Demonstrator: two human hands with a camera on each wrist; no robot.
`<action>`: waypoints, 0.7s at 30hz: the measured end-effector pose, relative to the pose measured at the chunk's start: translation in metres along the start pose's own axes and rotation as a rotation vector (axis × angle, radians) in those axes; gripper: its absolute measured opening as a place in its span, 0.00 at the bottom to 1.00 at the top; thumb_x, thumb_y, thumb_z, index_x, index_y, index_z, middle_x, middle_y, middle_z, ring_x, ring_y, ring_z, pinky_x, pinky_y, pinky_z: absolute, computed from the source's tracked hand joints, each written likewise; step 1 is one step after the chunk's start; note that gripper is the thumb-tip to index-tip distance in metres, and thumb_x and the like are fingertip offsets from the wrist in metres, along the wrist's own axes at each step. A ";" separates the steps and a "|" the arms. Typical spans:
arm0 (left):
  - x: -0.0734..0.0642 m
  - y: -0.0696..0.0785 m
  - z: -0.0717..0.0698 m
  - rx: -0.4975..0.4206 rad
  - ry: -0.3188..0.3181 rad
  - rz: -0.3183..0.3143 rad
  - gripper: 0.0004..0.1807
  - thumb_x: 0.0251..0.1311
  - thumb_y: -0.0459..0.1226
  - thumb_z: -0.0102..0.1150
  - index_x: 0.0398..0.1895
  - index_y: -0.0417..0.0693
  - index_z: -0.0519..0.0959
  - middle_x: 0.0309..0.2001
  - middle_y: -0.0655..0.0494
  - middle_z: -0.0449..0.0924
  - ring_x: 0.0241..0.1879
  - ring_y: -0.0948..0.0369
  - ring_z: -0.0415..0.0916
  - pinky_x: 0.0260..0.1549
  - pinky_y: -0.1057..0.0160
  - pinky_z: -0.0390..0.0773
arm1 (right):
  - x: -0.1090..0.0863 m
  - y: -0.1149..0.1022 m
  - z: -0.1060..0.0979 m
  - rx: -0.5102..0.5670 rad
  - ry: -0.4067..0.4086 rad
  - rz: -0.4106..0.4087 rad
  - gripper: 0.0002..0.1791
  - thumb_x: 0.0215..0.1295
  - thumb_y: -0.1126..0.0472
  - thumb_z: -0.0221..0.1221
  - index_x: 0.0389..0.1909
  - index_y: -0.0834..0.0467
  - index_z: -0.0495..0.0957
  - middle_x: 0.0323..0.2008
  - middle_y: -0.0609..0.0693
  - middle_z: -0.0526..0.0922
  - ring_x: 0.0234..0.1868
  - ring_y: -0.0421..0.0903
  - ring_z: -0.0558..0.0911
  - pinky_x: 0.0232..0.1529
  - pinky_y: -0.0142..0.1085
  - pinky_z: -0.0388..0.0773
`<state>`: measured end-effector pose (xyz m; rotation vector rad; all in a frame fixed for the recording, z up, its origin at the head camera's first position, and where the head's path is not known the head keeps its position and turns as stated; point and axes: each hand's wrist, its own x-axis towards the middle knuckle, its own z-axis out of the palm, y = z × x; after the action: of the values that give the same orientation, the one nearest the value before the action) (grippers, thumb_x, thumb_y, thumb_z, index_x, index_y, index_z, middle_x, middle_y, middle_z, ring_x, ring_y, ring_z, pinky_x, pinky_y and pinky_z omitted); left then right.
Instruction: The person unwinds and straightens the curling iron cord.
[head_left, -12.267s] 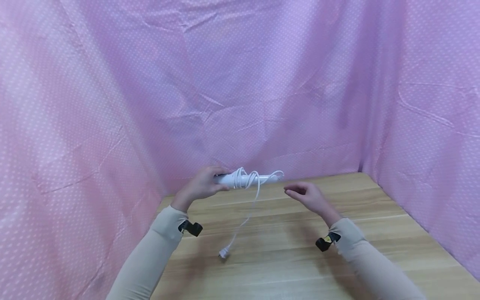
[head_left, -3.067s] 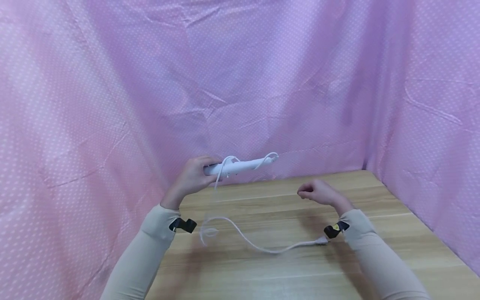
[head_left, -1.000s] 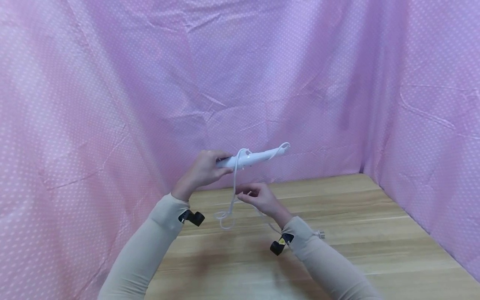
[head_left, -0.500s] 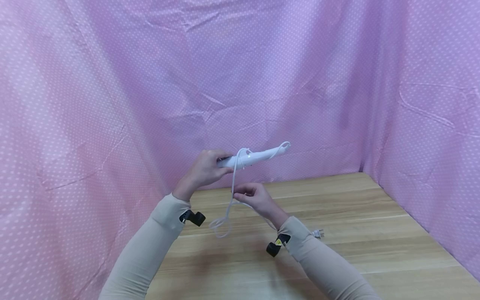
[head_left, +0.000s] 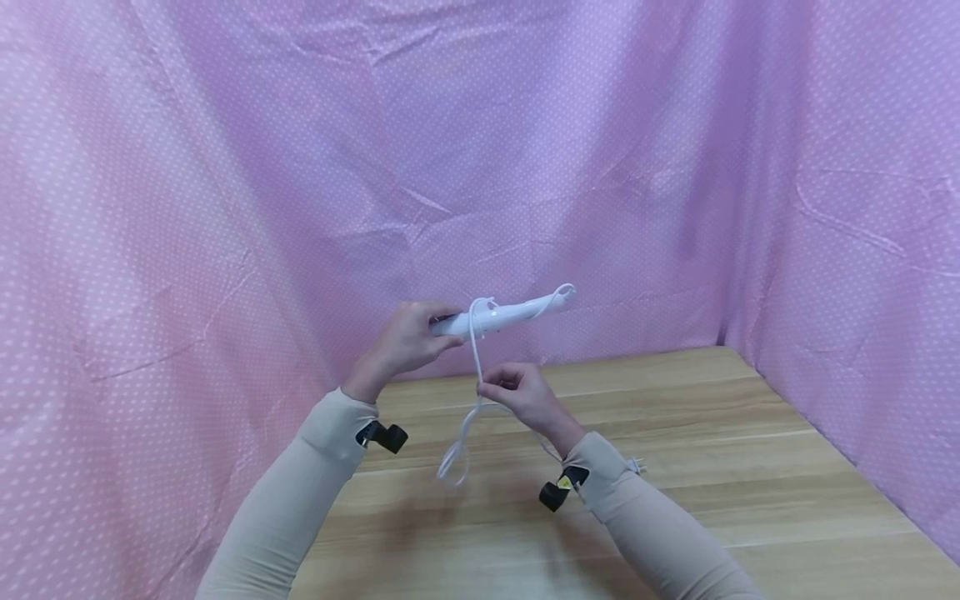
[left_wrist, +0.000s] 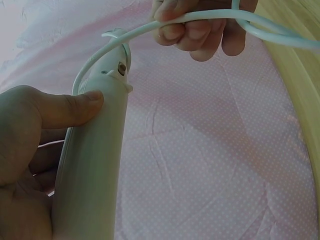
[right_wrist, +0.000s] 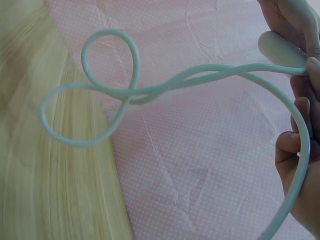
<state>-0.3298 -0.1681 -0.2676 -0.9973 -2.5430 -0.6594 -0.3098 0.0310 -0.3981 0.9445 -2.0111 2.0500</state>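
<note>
A white hair straightener is held up above the table, tilted with its far right end higher. My left hand grips it at the left end, thumb lying along the body in the left wrist view. The white cord comes off the right end and passes over the body near my left hand. Below it, my right hand pinches the cord between thumb and fingers. Under that pinch the cord hangs twisted, with two loops plain in the right wrist view. Its plug shows beyond my right sleeve.
The wooden table spreads beneath both arms. Pink dotted curtain encloses it at the back and sides. Each wrist carries a small black camera, such as the right wrist camera.
The cord, wound several times round the straightener at first, has come mostly off. My right hand has moved left to the cord, pinched it, and lately shifted slightly right. My left hand keeps its grip.
</note>
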 end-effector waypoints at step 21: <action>-0.007 -0.020 0.009 0.039 -0.033 -0.070 0.22 0.49 0.36 0.74 0.49 0.43 0.83 0.45 0.47 0.85 0.41 0.53 0.82 0.44 0.54 0.82 | -0.003 -0.026 -0.043 -0.150 -0.029 -0.003 0.07 0.62 0.68 0.62 0.36 0.71 0.80 0.28 0.59 0.82 0.25 0.39 0.76 0.26 0.28 0.74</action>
<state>-0.3402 -0.1803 -0.2844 -0.9175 -2.6199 -0.6143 -0.3090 0.0753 -0.3740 0.9528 -2.1410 1.8631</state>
